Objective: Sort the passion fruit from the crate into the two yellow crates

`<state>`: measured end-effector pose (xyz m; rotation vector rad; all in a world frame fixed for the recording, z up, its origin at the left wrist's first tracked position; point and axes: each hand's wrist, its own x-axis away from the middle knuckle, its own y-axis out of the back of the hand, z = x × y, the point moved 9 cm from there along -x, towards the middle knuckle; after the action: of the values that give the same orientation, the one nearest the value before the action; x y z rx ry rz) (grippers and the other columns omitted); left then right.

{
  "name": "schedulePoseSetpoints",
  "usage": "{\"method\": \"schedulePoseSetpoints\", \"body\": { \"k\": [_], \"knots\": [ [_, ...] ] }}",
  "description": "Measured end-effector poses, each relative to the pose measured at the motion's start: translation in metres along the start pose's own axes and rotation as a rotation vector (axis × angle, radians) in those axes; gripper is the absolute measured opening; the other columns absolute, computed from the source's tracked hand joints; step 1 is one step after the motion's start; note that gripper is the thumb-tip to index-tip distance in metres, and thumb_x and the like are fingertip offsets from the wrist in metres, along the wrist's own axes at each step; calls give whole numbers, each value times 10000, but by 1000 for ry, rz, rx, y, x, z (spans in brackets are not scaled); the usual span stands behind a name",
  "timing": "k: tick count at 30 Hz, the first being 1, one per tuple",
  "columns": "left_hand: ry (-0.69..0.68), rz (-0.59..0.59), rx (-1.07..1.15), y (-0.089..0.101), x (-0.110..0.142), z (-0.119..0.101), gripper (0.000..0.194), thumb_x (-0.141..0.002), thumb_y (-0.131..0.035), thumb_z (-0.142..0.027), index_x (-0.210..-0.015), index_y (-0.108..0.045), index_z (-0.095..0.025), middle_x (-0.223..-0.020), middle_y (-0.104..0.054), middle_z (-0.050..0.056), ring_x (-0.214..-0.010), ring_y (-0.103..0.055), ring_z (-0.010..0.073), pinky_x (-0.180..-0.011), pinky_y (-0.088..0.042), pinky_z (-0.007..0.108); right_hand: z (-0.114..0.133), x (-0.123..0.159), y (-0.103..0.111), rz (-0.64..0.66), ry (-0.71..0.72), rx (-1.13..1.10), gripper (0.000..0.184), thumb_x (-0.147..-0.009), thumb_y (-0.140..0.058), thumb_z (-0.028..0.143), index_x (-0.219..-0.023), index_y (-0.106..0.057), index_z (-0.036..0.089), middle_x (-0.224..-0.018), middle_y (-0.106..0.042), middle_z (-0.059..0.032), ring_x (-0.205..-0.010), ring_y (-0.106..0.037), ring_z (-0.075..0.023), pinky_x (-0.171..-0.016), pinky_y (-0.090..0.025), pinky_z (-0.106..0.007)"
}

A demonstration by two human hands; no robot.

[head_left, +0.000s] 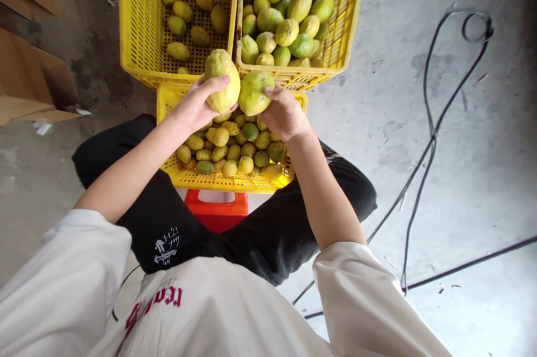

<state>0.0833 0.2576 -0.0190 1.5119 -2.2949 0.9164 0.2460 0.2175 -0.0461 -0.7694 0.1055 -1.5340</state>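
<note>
In my left hand [197, 105] is a large yellow papaya [222, 83], with the thumb lying across its front and the fingers beneath. My right hand [285, 111] grips a rounder yellow-green papaya [254, 94] that has small dark specks, thumb on its upper right side. The two fruits are side by side, nearly touching. Both are held above the near yellow crate [235, 182], where many smaller yellow and green fruits [232, 150] lie piled. My hands and the held fruits cover the far part of that crate.
Behind stand a yellow crate [140, 21] with several scattered fruits at left and a yellow crate [350, 15] heaped with green-yellow fruits at right. A red stool [216, 214] shows between my legs. Cardboard boxes [33, 71] lie leftward; a black cable [434, 139] loops over the floor at right.
</note>
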Motion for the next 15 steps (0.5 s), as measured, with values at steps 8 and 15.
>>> {"method": "schedulePoseSetpoints", "body": {
  "k": [8,15],
  "knots": [
    [-30,-39,-81,9,-14,18,640,-1038,-997,-381,-1570,-647,-316,-1656,-830,113,-1848,-641,435,-1430,-655,666,5,4,-3,-48,76,-20,718,-732,-1163,705,-1210,-712,416,-1324,-897,0,-1667,-694,-405,-1292,-714,-621],
    [62,-23,-69,6,-12,17,408,-1190,-458,-303,-1492,-717,-213,-1592,-831,121,-1865,-618,406,-1418,-646,650,-3,-5,19,-145,36,-18,633,-822,-1126,683,-1186,-690,404,-1236,-873,23,-1529,-735,-382,-1197,-714,-554]
  ]
}}
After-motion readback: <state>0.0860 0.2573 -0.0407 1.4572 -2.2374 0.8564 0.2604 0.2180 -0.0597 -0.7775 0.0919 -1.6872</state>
